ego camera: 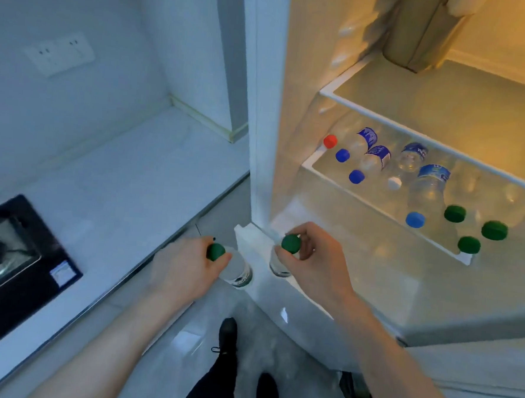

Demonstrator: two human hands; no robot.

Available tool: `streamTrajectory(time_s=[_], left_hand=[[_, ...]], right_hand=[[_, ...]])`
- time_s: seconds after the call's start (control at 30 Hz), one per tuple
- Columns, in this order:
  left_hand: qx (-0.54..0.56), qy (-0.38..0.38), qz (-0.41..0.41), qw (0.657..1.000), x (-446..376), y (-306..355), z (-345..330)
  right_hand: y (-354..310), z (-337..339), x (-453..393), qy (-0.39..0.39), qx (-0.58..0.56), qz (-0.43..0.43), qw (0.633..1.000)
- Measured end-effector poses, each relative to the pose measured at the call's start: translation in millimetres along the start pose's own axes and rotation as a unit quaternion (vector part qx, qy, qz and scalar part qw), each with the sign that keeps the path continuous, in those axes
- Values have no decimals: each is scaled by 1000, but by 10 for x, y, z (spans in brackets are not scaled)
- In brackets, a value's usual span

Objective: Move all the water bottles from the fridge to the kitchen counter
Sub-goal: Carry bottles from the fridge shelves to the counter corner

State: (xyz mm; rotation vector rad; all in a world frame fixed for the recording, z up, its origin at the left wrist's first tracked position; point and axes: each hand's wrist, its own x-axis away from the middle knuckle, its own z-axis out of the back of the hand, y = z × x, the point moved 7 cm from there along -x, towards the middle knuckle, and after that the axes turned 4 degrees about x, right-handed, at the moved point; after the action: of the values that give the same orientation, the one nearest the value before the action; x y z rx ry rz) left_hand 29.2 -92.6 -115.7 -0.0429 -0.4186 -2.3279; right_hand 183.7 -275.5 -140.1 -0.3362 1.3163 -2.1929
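My left hand (186, 266) grips a clear water bottle with a green cap (235, 272) by its neck, just left of the fridge's front corner. My right hand (316, 257) holds a second green-capped bottle (290, 243) by its top at the fridge's lower front edge. Inside the open fridge, several more bottles stand on a glass shelf (362, 202): a red-capped one (330, 141), blue-capped ones (342, 155), a white-capped one (394, 183) and green-capped ones (455, 213). The white kitchen counter (133, 178) lies to the left.
A black gas hob (14, 263) sits on the counter's near left. A wall socket (59, 52) is above the counter. An upper fridge shelf (429, 110) holds a tall beige carton (419, 30). My dark shoes (228, 335) stand on the glossy floor.
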Motion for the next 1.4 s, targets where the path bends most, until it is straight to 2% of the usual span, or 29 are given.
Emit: streamTrajectory(time_s=[0.1, 0.3, 0.63, 0.8, 1.17, 1.4], left_hand=[[-20, 28, 26, 999, 295, -290, 35], [24, 70, 110, 991, 957, -893, 188], [97, 157, 246, 952, 2229, -1986, 458], [116, 203, 289, 928, 3003, -2622, 608], [119, 281, 362, 881, 4753, -3943, 807], [140, 319, 460, 817, 5861, -4641, 832]], right_hand=[[-96, -207, 68, -46, 4, 23, 999], [-533, -776, 356, -155, -15, 82, 984], [-1421, -1787, 991, -277, -1, 202, 939], [-1915, -2370, 1618, -314, -8, 238, 919], [-2796, -3623, 3282, -408, -76, 245, 876], [-3397, -4390, 4277, -488, -63, 302, 816]])
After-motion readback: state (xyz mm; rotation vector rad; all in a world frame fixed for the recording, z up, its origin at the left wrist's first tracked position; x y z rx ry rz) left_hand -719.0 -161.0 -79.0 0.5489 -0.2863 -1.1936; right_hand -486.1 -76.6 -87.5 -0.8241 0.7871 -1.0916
